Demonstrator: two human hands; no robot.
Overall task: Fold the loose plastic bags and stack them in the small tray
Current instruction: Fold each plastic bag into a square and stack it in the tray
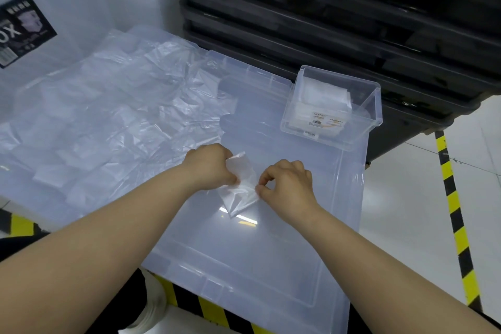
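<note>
Two bare forearms reach forward over a clear lid (244,257), left hand (210,165) knuckles up, fingers curled round the far end of a half-folded bag (241,186), right hand (287,187) pinching its right edge, bag resting on the lid, loose bags (108,111) heaped left, tray (375,106) far right holding folded bags (322,97)

Loose bags (113,106) left of tray (332,114).

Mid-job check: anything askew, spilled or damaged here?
Nothing stands out. The left hand and right hand pinch one half-folded bag on the clear lid; loose bags lie heaped to its left; folded bags sit inside the small tray.
</note>
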